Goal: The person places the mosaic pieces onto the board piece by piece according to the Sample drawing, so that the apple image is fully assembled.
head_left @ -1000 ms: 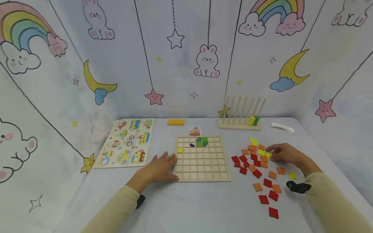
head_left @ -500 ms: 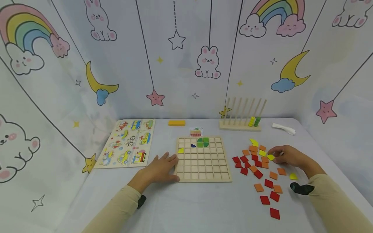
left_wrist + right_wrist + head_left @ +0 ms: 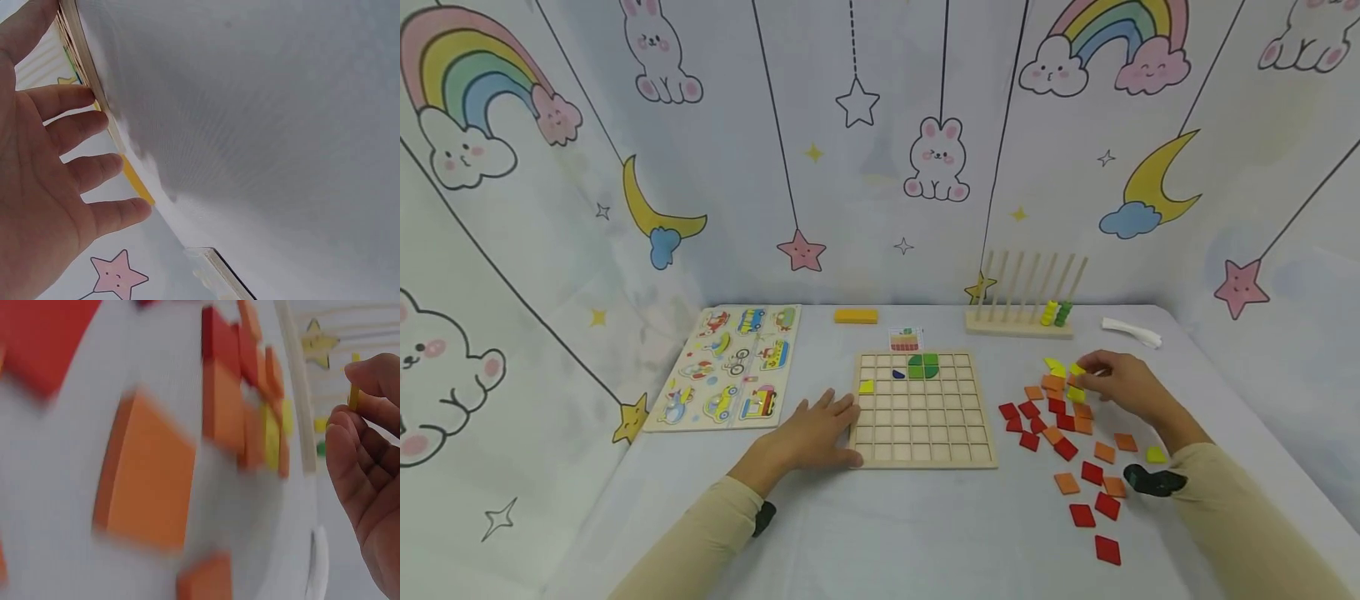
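Right hand [image 3: 1123, 385] lifted since earlier frame, fingers pinching yellow tile [image 3: 1077, 370] above loose tiles [image 3: 1063, 433]. Left hand [image 3: 816, 433] flat, steadying grid board [image 3: 922, 460]. Step: pick-up. Next probably: carry to empty cell.

A children's play corner: cartoon rainbow-and-bunny wall panels [image 3: 925, 158] enclose a table [image 3: 925, 533] holding wooden puzzles [image 3: 730, 367].

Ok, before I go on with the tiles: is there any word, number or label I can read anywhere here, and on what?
No readable text in any view.
Small card behind the grid board: coloured picture only; any print is too small to tell.
Vehicle puzzle board: pictures only, no lettering legible.
Backdrop: drawn rainbows, bunnies, stars, moons; no words.
Yellow tile held by the right hand: plain.
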